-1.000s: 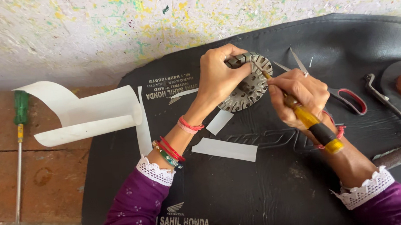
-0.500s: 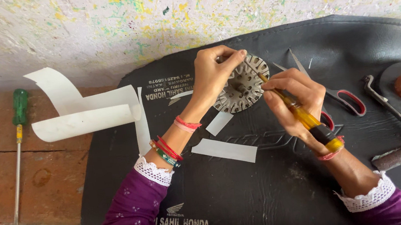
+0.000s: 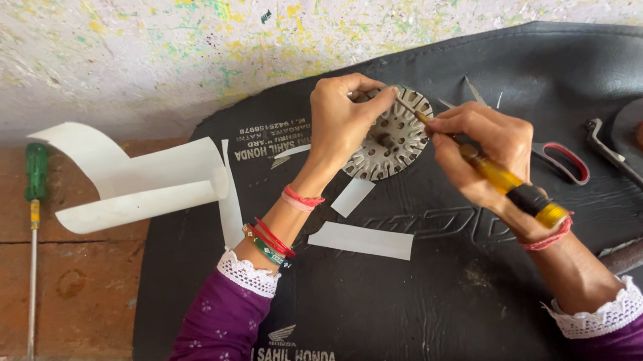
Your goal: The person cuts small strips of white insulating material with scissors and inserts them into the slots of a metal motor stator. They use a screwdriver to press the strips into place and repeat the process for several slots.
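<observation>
Both hands' fingers (image 3: 377, 101) grip stator (image 3: 394, 144), screwdriver (image 3: 499, 176).

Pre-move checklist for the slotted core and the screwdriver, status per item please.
1. Left hand grips round slotted metal core: ok.
2. Right hand holds yellow-handled screwdriver: ok.
3. Screwdriver tip at the core's upper rim: ok; whether it sits in a slot, cannot tell.
4. Core tilted, lower edge near the black mat; resting or lifted: cannot tell.
5. White paper strips beside the core, apart from both hands: ok.
6. Scissors partly hidden behind the right hand: not ok.
</observation>
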